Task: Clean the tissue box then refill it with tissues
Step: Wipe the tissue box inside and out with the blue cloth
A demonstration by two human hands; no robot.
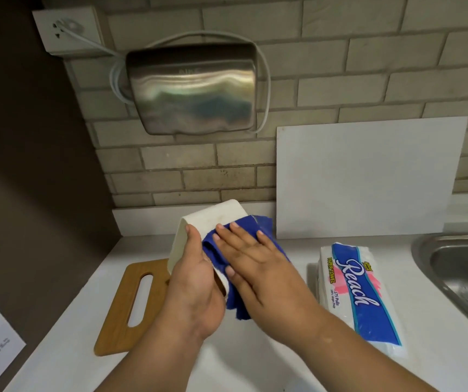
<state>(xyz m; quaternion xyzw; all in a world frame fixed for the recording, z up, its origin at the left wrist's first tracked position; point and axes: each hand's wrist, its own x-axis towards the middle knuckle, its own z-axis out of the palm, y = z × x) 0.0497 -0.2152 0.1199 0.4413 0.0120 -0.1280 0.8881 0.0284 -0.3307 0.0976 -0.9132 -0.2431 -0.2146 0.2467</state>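
Desk (255,363) space lies open between the forearms, bounded by the brick wall (340,66) behind and the sink (458,267) rim at the right. The paper towel pack (362,292) lies between sink and hands. The wooden lid (119,306) lies flat at the left, near the desk's edge. The white tissue box (213,219) is held tilted above the desk, left hand (196,284) fingers curled round its near end. Right hand (255,261) fingers, straight and spread, press the blue cloth (238,306) against its side.
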